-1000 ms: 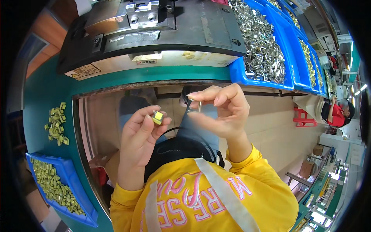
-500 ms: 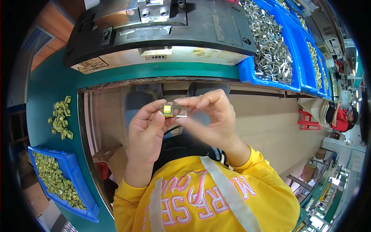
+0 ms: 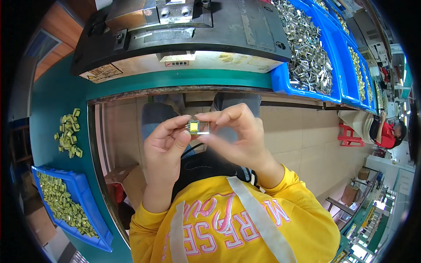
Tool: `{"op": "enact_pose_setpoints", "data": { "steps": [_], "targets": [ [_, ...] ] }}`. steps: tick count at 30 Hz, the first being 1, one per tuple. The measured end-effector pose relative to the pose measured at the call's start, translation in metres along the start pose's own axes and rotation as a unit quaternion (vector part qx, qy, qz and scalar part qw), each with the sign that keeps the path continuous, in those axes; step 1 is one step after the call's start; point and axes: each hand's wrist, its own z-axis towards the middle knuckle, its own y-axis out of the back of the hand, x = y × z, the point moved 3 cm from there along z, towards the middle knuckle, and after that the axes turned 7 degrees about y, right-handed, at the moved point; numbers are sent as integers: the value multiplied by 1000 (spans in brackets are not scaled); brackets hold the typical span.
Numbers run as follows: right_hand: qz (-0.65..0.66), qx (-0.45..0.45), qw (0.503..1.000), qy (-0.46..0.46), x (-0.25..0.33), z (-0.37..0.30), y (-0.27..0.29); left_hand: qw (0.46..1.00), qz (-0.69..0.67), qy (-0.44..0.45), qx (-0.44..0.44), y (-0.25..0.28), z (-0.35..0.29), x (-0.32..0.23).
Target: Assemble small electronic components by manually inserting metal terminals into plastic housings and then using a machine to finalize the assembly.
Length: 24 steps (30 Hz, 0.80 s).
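Observation:
Before my chest, my left hand (image 3: pixel 169 138) pinches a small yellow-wrapped transformer (image 3: pixel 194 127) with thin wire pins on its left side. My right hand (image 3: pixel 239 133) closes thumb and fingers on a U-shaped metal bracket (image 3: pixel 208 127). The bracket's arms run along the transformer's two edges, and its closed end points right. A narrow gap shows between the transformer and that closed end. My fingertips hide parts of both pieces, and my right thumb is a little blurred.
A black machine block (image 3: pixel 219 44) stands on the green bench (image 3: pixel 184 79) ahead. Metal brackets fill a blue bin (image 3: pixel 326 93) at the right. Loose transformers (image 3: pixel 69 133) lie on the left, above another blue bin (image 3: pixel 103 243) full of them. A person (image 3: pixel 388 133) sits far right near a red stool (image 3: pixel 349 136).
The bracket has slid left over the transformer, so the gap at its closed end is smaller. Both hands have drawn slightly closer together.

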Motion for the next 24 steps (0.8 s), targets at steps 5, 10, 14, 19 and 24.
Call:
{"op": "enact_pose_setpoints", "data": {
  "steps": [5,10,14,19,24],
  "targets": [
    [-60,7,997,49,4,1,-2,999,-38,9,-12,0,0,-1],
    [-81,-7,994,74,8,2,-6,1000,-8,8,-26,4,-3,0],
    [-67,-31,994,85,4,-3,-6,1000,-11,7,-27,1,-4,-2],
    [-52,-37,991,120,-1,-7,-6,999,-30,10,-35,3,-4,2],
    [-28,-51,992,115,-2,-12,-8,998,-43,8,-37,2,-4,3]
  ]
}}
